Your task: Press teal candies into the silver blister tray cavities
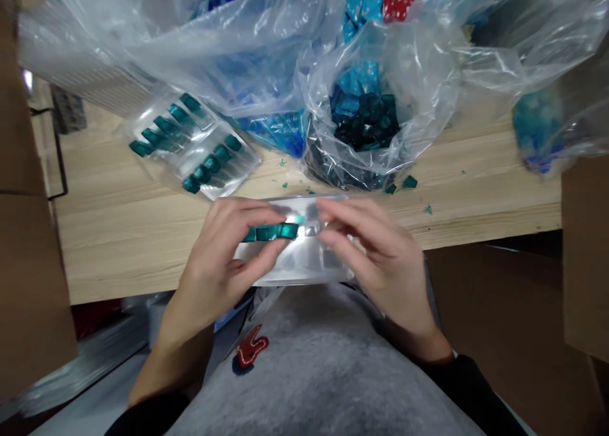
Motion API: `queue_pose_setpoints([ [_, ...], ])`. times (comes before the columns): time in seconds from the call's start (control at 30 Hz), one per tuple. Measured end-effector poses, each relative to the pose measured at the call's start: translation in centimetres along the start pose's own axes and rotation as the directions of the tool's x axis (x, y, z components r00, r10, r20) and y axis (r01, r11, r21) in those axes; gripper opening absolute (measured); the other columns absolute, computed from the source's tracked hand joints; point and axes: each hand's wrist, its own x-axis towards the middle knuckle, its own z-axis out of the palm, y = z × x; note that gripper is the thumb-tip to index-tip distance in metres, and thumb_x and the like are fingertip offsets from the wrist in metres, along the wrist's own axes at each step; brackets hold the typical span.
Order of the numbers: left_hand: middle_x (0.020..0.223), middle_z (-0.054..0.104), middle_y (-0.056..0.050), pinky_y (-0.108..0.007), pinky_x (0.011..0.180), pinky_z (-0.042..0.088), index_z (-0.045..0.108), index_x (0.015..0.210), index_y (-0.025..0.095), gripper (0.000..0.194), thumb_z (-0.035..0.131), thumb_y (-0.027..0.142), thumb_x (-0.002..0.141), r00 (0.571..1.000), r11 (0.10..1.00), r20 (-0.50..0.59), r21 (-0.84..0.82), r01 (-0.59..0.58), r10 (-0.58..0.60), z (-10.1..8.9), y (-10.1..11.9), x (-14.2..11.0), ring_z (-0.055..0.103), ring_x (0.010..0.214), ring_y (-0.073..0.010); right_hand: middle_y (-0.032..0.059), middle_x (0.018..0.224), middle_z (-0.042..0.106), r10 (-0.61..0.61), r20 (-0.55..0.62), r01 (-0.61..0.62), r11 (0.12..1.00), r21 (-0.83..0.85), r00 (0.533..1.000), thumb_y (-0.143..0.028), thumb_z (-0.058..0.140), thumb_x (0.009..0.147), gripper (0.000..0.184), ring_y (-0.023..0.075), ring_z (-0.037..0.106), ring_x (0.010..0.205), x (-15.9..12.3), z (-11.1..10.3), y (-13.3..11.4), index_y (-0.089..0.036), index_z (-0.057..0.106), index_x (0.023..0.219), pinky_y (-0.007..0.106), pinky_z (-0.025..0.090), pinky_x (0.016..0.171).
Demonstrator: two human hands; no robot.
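My left hand grips a clear plastic tray at the front edge of the wooden table, thumb under it and fingers curled over a row of small teal square pieces seated in the tray. My right hand holds the tray's right side, with its fingertips pinched near a teal piece at the end of the row. What exactly the fingertips pinch is partly hidden.
A filled clear tray with two rows of teal pieces lies at the back left. An open plastic bag of loose dark teal pieces stands behind my hands, with bits scattered around it. Cardboard boxes flank both sides.
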Motion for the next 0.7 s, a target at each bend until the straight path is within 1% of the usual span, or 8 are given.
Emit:
queue_pose_setpoints([
  [0.13, 0.109, 0.066, -0.003, -0.042, 0.093, 0.050, 0.060, 0.112, 0.027, 0.018, 0.062, 0.021, 0.096, 0.998, 0.998, 0.049, 0.059, 0.029, -0.032, 0.4, -0.9, -0.8, 0.063, 0.107, -0.0222, 0.0014, 0.128, 0.066, 0.071, -0.158, -0.056, 0.994, 0.095, 0.985, -0.012, 0.051, 0.098, 0.041, 0.0178, 0.070, 0.103, -0.1, -1.1, 0.2, -0.037, 0.066, 0.127, 0.037, 0.063, 0.089],
  [0.23, 0.111, 0.067, -0.003, -0.044, 0.094, 0.049, 0.059, 0.113, 0.029, 0.017, 0.061, 0.022, 0.097, 0.998, 0.996, 0.046, 0.075, 0.045, -0.049, 0.6, -1.0, -1.2, 0.063, 0.109, -0.0234, 0.0006, 0.135, 0.067, 0.137, -0.140, -0.113, 0.979, 0.167, 0.981, -0.017, 0.050, 0.100, 0.039, 0.0213, 0.072, 0.108, -0.2, -1.5, 0.3, -0.040, 0.064, 0.128, 0.039, 0.066, 0.087],
  [0.3, 0.113, 0.067, -0.004, -0.044, 0.094, 0.048, 0.059, 0.114, 0.028, 0.020, 0.061, 0.020, 0.096, 0.998, 0.993, 0.038, 0.107, 0.054, -0.058, 0.6, -0.8, -1.3, 0.062, 0.111, -0.0243, -0.0014, 0.133, 0.068, 0.158, -0.106, -0.134, 0.969, 0.206, 0.982, -0.020, 0.049, 0.102, 0.038, 0.0198, 0.075, 0.103, -0.4, -1.3, 0.4, -0.042, 0.060, 0.131, 0.036, 0.068, 0.079],
  [0.4, 0.119, 0.065, -0.006, -0.044, 0.095, 0.048, 0.056, 0.122, 0.027, 0.027, 0.062, 0.022, 0.096, 0.997, 0.991, 0.063, 0.125, 0.039, -0.047, 0.5, -0.6, -1.4, 0.060, 0.114, -0.0253, -0.0032, 0.125, 0.073, 0.171, -0.090, -0.145, 0.959, 0.242, 0.981, -0.021, 0.052, 0.102, 0.033, 0.0139, 0.077, 0.078, -0.4, -1.0, 0.6, -0.040, 0.058, 0.129, 0.029, 0.065, 0.061],
  [0.47, 0.119, 0.066, -0.005, -0.043, 0.094, 0.049, 0.056, 0.124, 0.028, 0.027, 0.061, 0.023, 0.097, 0.997, 0.993, 0.076, 0.116, 0.018, -0.027, 0.6, -0.5, -1.4, 0.061, 0.113, -0.0247, -0.0035, 0.117, 0.077, 0.173, -0.127, -0.143, 0.967, 0.212, 0.977, -0.022, 0.054, 0.101, 0.027, 0.0111, 0.072, 0.061, 0.1, -1.1, 0.6, -0.038, 0.059, 0.122, 0.027, 0.058, 0.050],
  [0.53, 0.114, 0.068, -0.004, -0.043, 0.090, 0.049, 0.058, 0.119, 0.029, 0.022, 0.060, 0.023, 0.098, 0.998, 0.993, 0.065, 0.116, 0.007, -0.015, 0.7, -0.6, -1.3, 0.063, 0.108, -0.0240, -0.0038, 0.109, 0.079, 0.141, -0.197, -0.113, 0.983, 0.148, 0.970, -0.024, 0.056, 0.100, 0.017, 0.0104, 0.066, 0.053, 1.2, -1.5, 0.6, -0.035, 0.061, 0.113, 0.028, 0.053, 0.047],
  [0.63, 0.109, 0.071, -0.003, -0.044, 0.086, 0.049, 0.060, 0.114, 0.029, 0.017, 0.062, 0.024, 0.097, 0.999, 0.992, 0.020, 0.127, 0.026, -0.028, 1.0, -0.6, -1.5, 0.065, 0.103, -0.0247, -0.0059, 0.105, 0.078, 0.055, -0.278, -0.046, 0.998, 0.038, 0.959, -0.026, 0.054, 0.101, 0.010, 0.0116, 0.062, 0.053, 4.0, -2.7, 1.2, -0.035, 0.060, 0.102, 0.031, 0.051, 0.050],
  [0.7, 0.108, 0.071, -0.004, -0.044, 0.086, 0.048, 0.059, 0.114, 0.029, 0.018, 0.062, 0.023, 0.097, 0.999, 0.989, 0.005, 0.142, 0.050, -0.051, 1.0, -0.7, -1.6, 0.064, 0.103, -0.0251, -0.0057, 0.109, 0.077, 0.022, -0.241, -0.035, 0.998, -0.052, 0.970, -0.026, 0.049, 0.101, 0.014, 0.0149, 0.066, 0.061, 6.6, -3.8, 2.3, -0.036, 0.059, 0.101, 0.034, 0.052, 0.056],
])
